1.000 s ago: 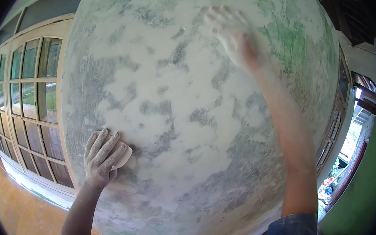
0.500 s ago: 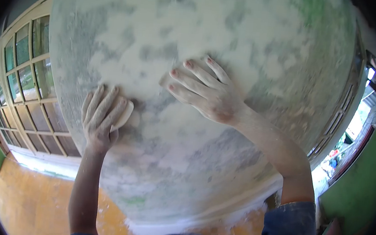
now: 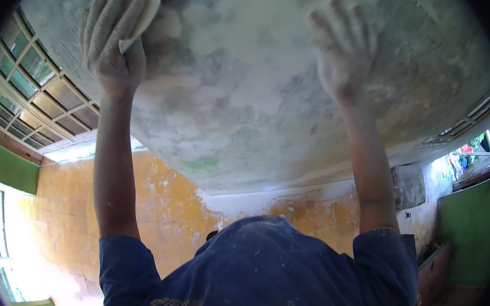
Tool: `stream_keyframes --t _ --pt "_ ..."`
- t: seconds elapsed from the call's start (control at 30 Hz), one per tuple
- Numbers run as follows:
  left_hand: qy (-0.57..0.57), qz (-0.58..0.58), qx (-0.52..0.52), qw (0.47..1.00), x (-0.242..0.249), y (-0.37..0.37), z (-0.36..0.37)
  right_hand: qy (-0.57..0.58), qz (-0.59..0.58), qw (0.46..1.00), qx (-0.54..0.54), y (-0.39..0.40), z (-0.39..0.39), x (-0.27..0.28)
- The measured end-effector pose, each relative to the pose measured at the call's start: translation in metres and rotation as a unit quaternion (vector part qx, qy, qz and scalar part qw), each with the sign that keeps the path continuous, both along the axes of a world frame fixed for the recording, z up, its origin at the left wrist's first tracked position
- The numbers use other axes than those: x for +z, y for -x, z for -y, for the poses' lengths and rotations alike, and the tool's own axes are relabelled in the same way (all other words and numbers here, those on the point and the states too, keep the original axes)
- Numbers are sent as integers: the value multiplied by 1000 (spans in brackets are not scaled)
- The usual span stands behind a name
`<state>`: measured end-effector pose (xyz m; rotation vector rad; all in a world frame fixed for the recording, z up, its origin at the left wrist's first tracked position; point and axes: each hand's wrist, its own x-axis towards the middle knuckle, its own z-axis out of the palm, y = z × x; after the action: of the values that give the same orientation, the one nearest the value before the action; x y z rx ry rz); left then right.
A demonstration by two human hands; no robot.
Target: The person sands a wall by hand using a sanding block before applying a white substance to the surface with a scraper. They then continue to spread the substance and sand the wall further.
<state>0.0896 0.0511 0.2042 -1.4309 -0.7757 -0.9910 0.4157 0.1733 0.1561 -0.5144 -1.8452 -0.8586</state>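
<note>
Against the upper left of the mottled wall (image 3: 232, 93), the left hand (image 3: 111, 45) lies with its fingers stretched upward and slightly apart, keeping hold of a thin white pad (image 3: 145, 19). The pad sits under the hand, its pale edge curving out on the thumb side and lifting a little toward the camera. Across the same wall, well apart from the pad, the right hand (image 3: 346, 57) is raised with fingers spread over the plaster; it is blurred, and I cannot tell whether anything is under its palm or whether it grasps something. Pale dust coats both hands. Patches of white, grey and faint green cover the wall, whose foot meets a yellow-orange floor (image 3: 78, 196) marked with white residue. Paned windows (image 3: 41, 85) stand to the left, above a green panel (image 3: 0, 158). A dusty dark blue shirt (image 3: 281, 273) fills the lower middle.
</note>
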Motion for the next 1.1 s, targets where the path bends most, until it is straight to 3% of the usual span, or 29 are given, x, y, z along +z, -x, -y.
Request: stream_keyframes --t 0.03,0.07,0.13,0.23,0.37,0.43,0.47,0.53,0.63,0.67,0.73,0.77,0.83,0.9,0.97,1.07,1.1 --pt "-12 -6 7 1000 0 2 -1 17 -66 996 50 1 5 4" --pt "-26 -12 15 999 0 2 -1 28 -65 996 50 8 7 0" --pt "-40 -4 -21 999 4 -11 -5 -92 -59 994 32 21 7 -8" --pt "-50 -22 -50 997 4 -12 -6 -109 8 993 42 21 9 -14" --pt "-45 -31 -55 997 5 -11 -8 -19 -67 997 -15 23 23 14" --pt "-58 -35 -41 997 5 -11 -11 -13 -108 986 122 35 1 -10" --pt "-58 -36 -40 997 5 -12 -10 -14 -109 986 124 36 4 -27" --pt "-57 -25 4 998 4 -14 -7 82 144 982 92 32 24 -65" --pt "-29 3 -11 1000 -2 8 -10 -3 208 972 110 22 14 -89" --pt "-38 3 -2 999 0 8 -9 -13 209 971 117 16 10 -68" --pt "-33 -27 27 999 1 0 -3 26 59 998 16 2 7 -17" --pt "-26 -20 30 999 0 -2 -2 22 59 998 21 -1 -3 -10" --pt "-24 -17 43 999 -1 -4 0 -39 -62 992 104 -1 -24 1" --pt "-13 -14 47 999 0 -4 1 19 30 993 113 16 -8 -43" --pt "-16 -13 50 999 -1 -4 3 39 229 970 66 13 13 -74" --pt "-30 -7 27 999 -1 2 -4 63 156 979 111 -1 -1 -46" --pt "-25 -2 31 999 -1 -2 -2 12 78 992 95 -6 -12 -21"
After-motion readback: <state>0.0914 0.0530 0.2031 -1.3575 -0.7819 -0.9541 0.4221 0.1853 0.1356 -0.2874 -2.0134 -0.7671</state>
